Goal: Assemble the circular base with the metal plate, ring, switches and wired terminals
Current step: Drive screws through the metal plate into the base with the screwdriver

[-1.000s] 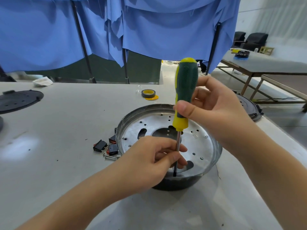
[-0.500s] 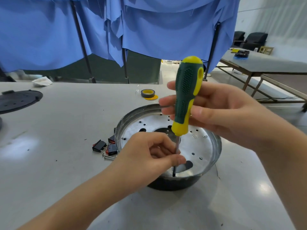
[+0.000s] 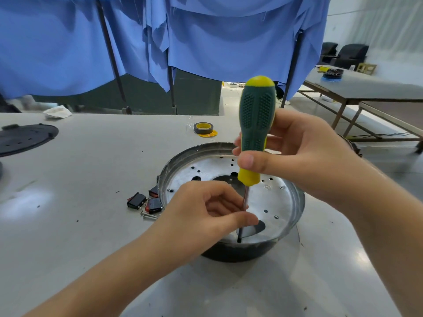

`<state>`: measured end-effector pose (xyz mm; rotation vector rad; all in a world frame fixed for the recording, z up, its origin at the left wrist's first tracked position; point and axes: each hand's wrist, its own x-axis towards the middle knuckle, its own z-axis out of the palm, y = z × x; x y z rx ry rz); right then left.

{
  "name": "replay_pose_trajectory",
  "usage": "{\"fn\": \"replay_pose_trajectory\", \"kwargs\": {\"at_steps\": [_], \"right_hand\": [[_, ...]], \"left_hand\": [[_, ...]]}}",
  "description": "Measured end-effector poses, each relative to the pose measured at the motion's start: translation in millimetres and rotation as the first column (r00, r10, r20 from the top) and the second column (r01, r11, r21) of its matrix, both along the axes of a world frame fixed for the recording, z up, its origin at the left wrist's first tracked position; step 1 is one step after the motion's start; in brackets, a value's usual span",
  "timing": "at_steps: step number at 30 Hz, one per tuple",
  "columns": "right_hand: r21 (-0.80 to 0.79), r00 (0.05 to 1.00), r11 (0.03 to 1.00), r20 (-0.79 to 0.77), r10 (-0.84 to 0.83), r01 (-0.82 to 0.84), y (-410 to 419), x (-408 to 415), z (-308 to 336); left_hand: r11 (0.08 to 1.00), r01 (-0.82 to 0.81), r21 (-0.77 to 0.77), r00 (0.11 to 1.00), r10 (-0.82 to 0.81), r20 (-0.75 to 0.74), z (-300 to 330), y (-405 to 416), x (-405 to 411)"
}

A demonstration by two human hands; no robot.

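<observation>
Your right hand (image 3: 304,156) grips the screwdriver (image 3: 256,129) by its green handle, thumb across the yellow collar, holding it upright. Your left hand (image 3: 206,216) pinches the shaft low down, and the tip meets the plate (image 3: 274,202) near its lower edge. The plate sits inside the ring (image 3: 299,209) on the base (image 3: 235,253), at frame center. 3 switches (image 3: 146,201) and 2 screws (image 3: 148,215) lie just left of it on the table (image 3: 91,179); tape (image 3: 203,128) sits above.

The black circular base (image 3: 238,253) sits upright with the perforated shiny metal plate (image 3: 272,202) nested inside it, while three black-and-red switches (image 3: 146,202) lie just left of the base beside two loose screws (image 3: 148,215).
</observation>
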<state>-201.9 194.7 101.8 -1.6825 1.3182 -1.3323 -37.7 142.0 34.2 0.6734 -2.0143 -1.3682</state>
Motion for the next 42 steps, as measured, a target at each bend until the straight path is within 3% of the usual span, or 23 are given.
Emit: {"fn": "replay_pose_trajectory", "kwargs": {"at_steps": [4, 6, 14, 18, 21, 26, 31, 38, 42], "right_hand": [[0.103, 0.972, 0.967, 0.074, 0.225, -0.232, 2.2, -4.8, 0.0], [0.114, 0.963, 0.957, 0.077, 0.258, -0.266, 2.9, -7.0, 0.4], [0.028, 0.999, 0.999, -0.012, 0.046, -0.045, 0.2, -1.9, -2.6], [-0.02, 0.985, 0.991, -0.109, -0.134, 0.132, -1.4, 4.8, -5.0], [-0.015, 0.973, 0.985, -0.154, -0.173, 0.172, -1.6, 5.5, -5.8], [0.116, 0.988, 0.982, 0.059, 0.145, -0.151, -3.2, -4.8, -5.4], [0.166, 0.969, 0.958, 0.126, 0.214, -0.234, -8.3, -7.4, -10.0], [0.115, 0.983, 0.979, 0.096, 0.157, -0.168, -5.4, 1.4, -8.7], [0.06, 0.996, 0.994, -0.014, -0.093, 0.094, -5.9, 8.5, -12.3]], "left_hand": [[0.999, -0.035, 0.012, 0.999, 0.035, 0.0, -0.3, 0.2, 0.1], [0.999, -0.032, 0.027, 0.999, 0.032, 0.01, 0.3, 0.9, 0.3], [0.999, 0.014, 0.029, 0.999, -0.015, 0.03, -0.5, 0.5, 1.2], [1.0, 0.009, 0.028, 0.999, -0.01, 0.038, -3.2, 0.1, 0.0], [1.0, 0.018, 0.011, 0.999, -0.018, 0.047, -3.9, -1.0, -0.3], [0.999, 0.025, 0.024, 0.998, -0.027, 0.055, -2.8, -3.9, 0.5], [0.998, 0.056, 0.03, 0.997, -0.057, 0.059, -3.0, -6.6, 1.6], [0.995, 0.099, 0.021, 0.992, -0.1, 0.077, -4.2, -8.1, 4.8], [0.996, 0.092, 0.016, 0.99, -0.094, 0.107, -3.8, -7.5, 3.3]]}}
